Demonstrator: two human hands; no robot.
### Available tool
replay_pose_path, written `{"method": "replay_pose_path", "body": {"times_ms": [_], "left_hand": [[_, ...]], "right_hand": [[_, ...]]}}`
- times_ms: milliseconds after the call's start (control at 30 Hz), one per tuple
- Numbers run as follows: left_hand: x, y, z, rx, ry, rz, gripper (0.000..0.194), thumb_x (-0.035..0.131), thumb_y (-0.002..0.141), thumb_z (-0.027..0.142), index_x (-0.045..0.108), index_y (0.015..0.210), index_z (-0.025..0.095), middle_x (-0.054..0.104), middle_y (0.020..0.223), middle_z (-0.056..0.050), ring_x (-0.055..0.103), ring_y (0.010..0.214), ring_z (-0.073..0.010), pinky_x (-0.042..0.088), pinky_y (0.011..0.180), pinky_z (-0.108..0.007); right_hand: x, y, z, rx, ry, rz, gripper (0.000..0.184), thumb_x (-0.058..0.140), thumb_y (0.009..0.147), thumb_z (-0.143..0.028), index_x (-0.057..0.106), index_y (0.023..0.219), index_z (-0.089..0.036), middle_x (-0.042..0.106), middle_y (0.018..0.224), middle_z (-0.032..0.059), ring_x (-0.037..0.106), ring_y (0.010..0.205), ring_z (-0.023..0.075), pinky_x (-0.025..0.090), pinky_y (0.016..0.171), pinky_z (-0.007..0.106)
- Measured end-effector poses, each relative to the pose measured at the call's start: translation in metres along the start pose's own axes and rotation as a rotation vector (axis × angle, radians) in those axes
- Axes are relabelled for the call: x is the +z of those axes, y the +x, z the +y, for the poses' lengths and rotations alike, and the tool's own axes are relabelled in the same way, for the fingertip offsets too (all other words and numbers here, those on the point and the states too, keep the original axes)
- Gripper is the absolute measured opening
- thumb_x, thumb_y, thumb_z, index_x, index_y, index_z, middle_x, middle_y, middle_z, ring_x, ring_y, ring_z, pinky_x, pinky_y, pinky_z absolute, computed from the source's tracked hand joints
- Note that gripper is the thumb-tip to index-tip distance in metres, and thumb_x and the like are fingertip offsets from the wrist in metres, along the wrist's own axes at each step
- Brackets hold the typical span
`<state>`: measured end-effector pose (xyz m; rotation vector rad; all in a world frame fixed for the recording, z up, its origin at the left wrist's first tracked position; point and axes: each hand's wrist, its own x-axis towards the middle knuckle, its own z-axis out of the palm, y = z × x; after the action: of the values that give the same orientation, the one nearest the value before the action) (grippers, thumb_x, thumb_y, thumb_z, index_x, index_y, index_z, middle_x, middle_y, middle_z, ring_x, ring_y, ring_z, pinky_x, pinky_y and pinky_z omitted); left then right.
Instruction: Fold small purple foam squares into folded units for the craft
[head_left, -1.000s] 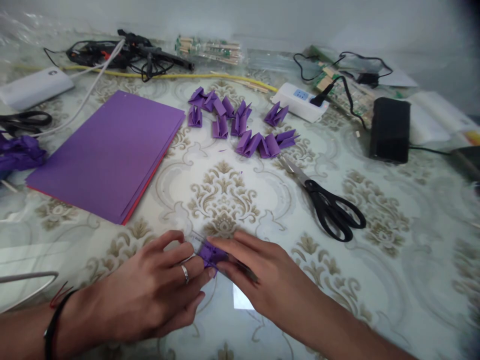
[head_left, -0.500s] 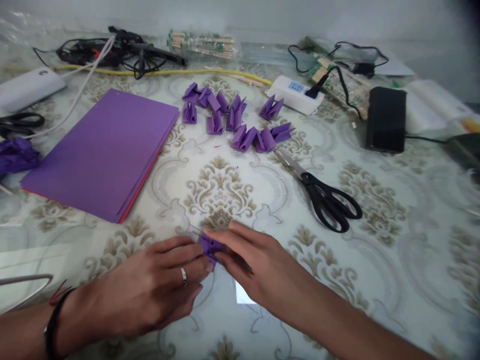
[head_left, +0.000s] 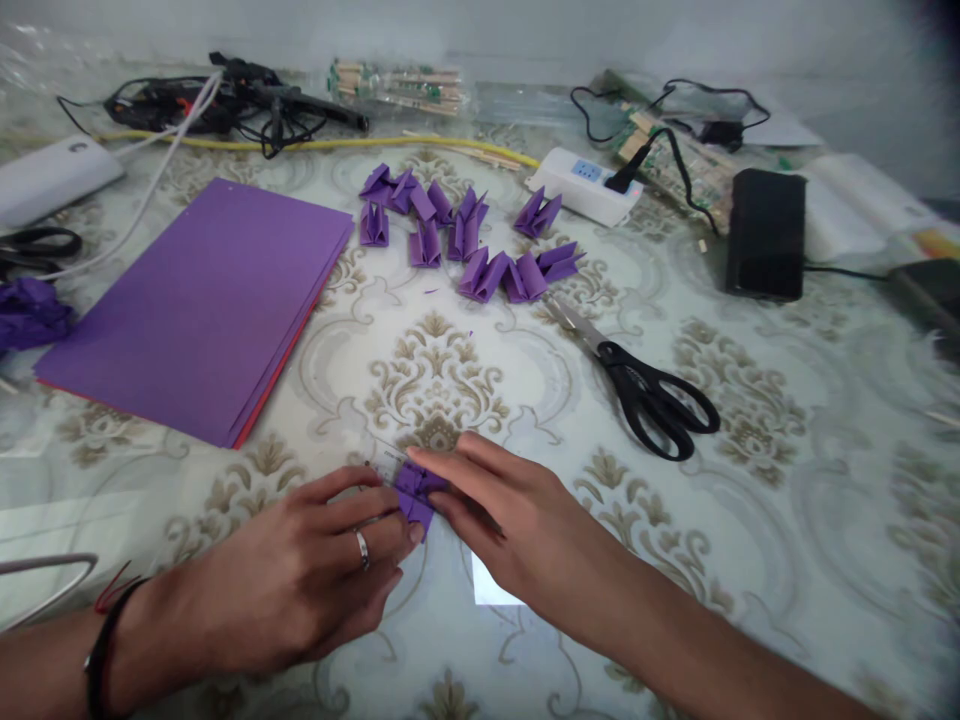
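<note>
Between my two hands is a small folded piece of purple paper (head_left: 414,500), low over the patterned tablecloth. My left hand (head_left: 300,580), with a ring and a dark wristband, grips its left and lower side with the fingertips. From the other side my right hand (head_left: 510,520) pinches its upper right edge between thumb and fingers. The fingers cover part of the folds. Beyond my hands stand several folded purple paper pieces (head_left: 466,228) in a loose group. Black-handled scissors (head_left: 652,400) lie to the right, tips toward that group.
A stack of purple sheets (head_left: 202,310) with red beneath lies on the left, by crumpled purple paper (head_left: 31,312). A white power strip (head_left: 586,186), a black box (head_left: 766,235), a yellow cable (head_left: 337,142) and tangled black cords (head_left: 247,105) line the back.
The left fingers have lifted and shifted slightly, so more of the folded purple paper shows. Both hands stay on it. The whole view has shifted a little.
</note>
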<state>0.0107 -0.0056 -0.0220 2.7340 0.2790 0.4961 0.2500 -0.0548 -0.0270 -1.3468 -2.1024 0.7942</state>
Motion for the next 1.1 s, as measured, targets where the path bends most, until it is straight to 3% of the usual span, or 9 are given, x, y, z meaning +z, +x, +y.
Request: {"method": "replay_pose_path", "body": {"times_ms": [167, 300, 533, 667, 900, 1100], "left_hand": [[-0.001, -0.001, 0.000, -0.016, -0.008, -0.002, 0.020, 0.054, 0.104, 0.008, 0.070, 0.113, 0.015, 0.083, 0.109, -0.004, 0.080, 0.104, -0.0235, 0.062, 0.104, -0.043], [-0.003, -0.004, -0.004, -0.010, 0.014, -0.009, 0.032, 0.055, 0.102, 0.010, 0.068, 0.131, 0.013, 0.080, 0.131, -0.008, 0.074, 0.127, -0.0246, 0.058, 0.115, -0.041], [-0.004, -0.008, -0.010, 0.017, -0.022, -0.109, 0.042, 0.059, 0.095, 0.012, 0.067, 0.137, 0.011, 0.061, 0.160, -0.014, 0.046, 0.158, -0.0287, 0.040, 0.132, -0.049], [-0.001, -0.007, -0.010, -0.007, -0.011, -0.162, 0.053, 0.061, 0.094, 0.014, 0.062, 0.147, 0.013, 0.057, 0.164, -0.015, 0.044, 0.159, -0.0314, 0.038, 0.132, -0.053], [-0.003, -0.004, -0.007, -0.014, 0.012, -0.147, 0.053, 0.062, 0.094, 0.019, 0.060, 0.147, 0.019, 0.065, 0.154, -0.014, 0.060, 0.144, -0.0326, 0.049, 0.122, -0.057], [-0.005, -0.002, -0.005, -0.012, 0.016, -0.101, 0.033, 0.061, 0.094, 0.017, 0.068, 0.126, 0.017, 0.070, 0.148, -0.013, 0.063, 0.138, -0.0309, 0.047, 0.125, -0.054]], "right_hand": [[0.000, -0.001, 0.003, 0.010, 0.034, 0.000, 0.036, 0.051, 0.110, -0.016, 0.068, 0.142, -0.011, 0.069, 0.100, 0.0089, 0.070, 0.088, 0.0216, 0.064, 0.080, 0.035], [-0.008, -0.002, 0.006, 0.077, 0.118, -0.034, 0.037, 0.057, 0.108, -0.014, 0.068, 0.143, -0.018, 0.074, 0.112, 0.0082, 0.072, 0.101, 0.0203, 0.062, 0.093, 0.033], [-0.027, 0.004, 0.010, 0.265, 0.183, 0.064, 0.039, 0.060, 0.107, -0.021, 0.064, 0.145, -0.026, 0.065, 0.084, -0.0033, 0.062, 0.072, 0.0144, 0.056, 0.074, 0.028], [-0.028, 0.005, 0.011, 0.278, 0.216, 0.119, 0.044, 0.055, 0.107, -0.021, 0.057, 0.151, -0.025, 0.064, 0.086, -0.0026, 0.060, 0.070, 0.0138, 0.054, 0.070, 0.027], [-0.028, 0.003, 0.012, 0.290, 0.213, 0.179, 0.052, 0.051, 0.106, -0.021, 0.051, 0.158, -0.028, 0.060, 0.081, -0.0018, 0.059, 0.065, 0.0162, 0.053, 0.060, 0.029], [-0.033, 0.004, 0.012, 0.254, 0.155, 0.202, 0.035, 0.052, 0.100, -0.016, 0.071, 0.128, -0.024, 0.066, 0.091, 0.0018, 0.058, 0.065, 0.0143, 0.052, 0.062, 0.029]]}}
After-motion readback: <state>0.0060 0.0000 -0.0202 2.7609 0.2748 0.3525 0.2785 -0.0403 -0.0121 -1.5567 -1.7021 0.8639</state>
